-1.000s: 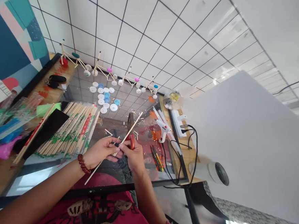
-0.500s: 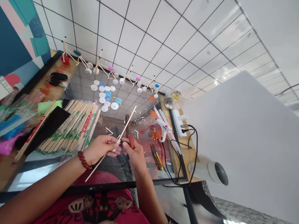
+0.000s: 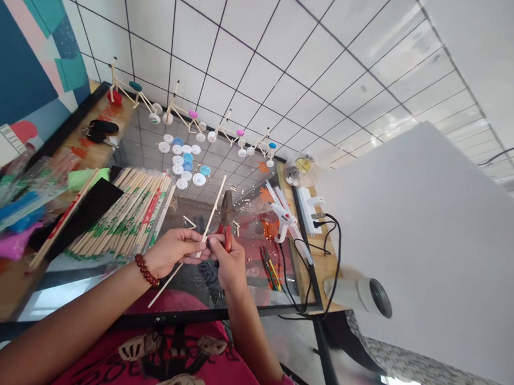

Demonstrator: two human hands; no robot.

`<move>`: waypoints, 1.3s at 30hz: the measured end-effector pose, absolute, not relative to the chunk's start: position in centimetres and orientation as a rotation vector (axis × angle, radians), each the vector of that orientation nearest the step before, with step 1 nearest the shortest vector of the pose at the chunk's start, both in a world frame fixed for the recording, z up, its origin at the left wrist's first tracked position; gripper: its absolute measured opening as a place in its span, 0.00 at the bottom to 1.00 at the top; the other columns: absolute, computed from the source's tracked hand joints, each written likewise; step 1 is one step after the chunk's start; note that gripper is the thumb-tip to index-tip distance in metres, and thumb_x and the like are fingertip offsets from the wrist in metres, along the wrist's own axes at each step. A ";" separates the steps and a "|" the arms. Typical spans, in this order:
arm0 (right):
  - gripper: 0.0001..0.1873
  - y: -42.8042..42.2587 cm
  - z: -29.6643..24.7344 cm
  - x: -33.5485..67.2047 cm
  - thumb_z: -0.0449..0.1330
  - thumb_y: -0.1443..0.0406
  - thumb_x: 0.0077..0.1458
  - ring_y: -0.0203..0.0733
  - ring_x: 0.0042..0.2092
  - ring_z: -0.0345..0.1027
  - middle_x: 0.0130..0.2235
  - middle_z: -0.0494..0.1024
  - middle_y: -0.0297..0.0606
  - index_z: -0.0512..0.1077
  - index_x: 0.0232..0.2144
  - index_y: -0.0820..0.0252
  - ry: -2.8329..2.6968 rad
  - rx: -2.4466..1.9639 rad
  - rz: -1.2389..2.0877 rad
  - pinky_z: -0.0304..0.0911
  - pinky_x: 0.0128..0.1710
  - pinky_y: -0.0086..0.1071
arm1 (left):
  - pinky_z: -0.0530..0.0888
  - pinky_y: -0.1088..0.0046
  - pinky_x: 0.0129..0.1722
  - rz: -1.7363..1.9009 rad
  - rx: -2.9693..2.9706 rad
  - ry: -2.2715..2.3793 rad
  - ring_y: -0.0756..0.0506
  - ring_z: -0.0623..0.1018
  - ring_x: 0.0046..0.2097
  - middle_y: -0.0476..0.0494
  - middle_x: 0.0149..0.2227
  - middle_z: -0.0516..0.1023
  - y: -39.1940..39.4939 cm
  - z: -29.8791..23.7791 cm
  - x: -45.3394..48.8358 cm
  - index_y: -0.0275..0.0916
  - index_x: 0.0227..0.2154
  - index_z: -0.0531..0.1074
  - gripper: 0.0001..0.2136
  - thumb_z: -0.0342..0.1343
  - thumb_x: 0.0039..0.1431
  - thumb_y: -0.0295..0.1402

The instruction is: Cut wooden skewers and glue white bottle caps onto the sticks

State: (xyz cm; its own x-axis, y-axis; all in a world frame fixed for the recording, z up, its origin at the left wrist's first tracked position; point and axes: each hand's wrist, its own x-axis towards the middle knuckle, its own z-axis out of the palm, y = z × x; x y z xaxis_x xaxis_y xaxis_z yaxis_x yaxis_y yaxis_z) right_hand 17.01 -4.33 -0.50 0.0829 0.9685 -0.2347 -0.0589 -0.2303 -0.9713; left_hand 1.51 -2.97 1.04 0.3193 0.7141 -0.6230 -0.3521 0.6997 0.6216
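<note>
My left hand [image 3: 174,251] pinches a long wooden stick [image 3: 214,208] near its middle; the stick runs from near my lap up and away over the glass table [image 3: 197,291]. Beside it my right hand [image 3: 231,261] grips red-handled pliers [image 3: 226,217], whose dark jaws point away from me, close to the stick's upper half. Both hands are closed and nearly touch above the table. A red bead bracelet [image 3: 146,271] circles my left wrist.
Wrapped chopstick bundles [image 3: 123,215] lie at left. Bottle caps [image 3: 184,161] and small stick-and-cap models [image 3: 187,120] stand at the far edge. A white glue gun [image 3: 282,220], a power strip [image 3: 311,208] with black cables and a white cup [image 3: 359,295] sit at right.
The stick has swung more upright and the hands have risen slightly. The pliers' jaws now show above my right hand, beside the stick.
</note>
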 end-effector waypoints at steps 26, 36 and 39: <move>0.14 -4.6 0.9 21.3 0.69 0.53 0.48 0.47 0.49 0.71 0.47 0.79 0.41 0.81 0.31 0.57 -1.204 -1.313 1.603 0.64 0.48 0.36 | 0.78 0.77 0.25 0.845 0.382 1.130 0.44 0.83 0.27 0.38 0.25 0.82 -2.2 1.7 1.4 0.32 0.27 0.74 0.09 0.70 0.45 0.21; 0.12 -4.5 3.6 24.9 0.65 0.57 0.55 0.42 0.42 0.68 0.39 0.77 0.37 0.82 0.38 0.57 -1.747 -1.320 1.684 0.62 0.42 0.33 | 0.79 0.76 0.25 0.771 0.416 1.108 0.44 0.83 0.26 0.38 0.24 0.82 -2.3 1.8 1.2 0.31 0.29 0.77 0.09 0.70 0.43 0.22; 0.11 -4.1 4.0 24.8 0.64 0.59 0.56 0.42 0.43 0.67 0.41 0.76 0.37 0.81 0.37 0.57 -1.864 -1.264 1.659 0.61 0.46 0.35 | 0.79 0.75 0.25 0.737 0.433 1.099 0.44 0.82 0.26 0.38 0.24 0.82 -2.4 1.4 1.3 0.31 0.25 0.77 0.10 0.71 0.39 0.23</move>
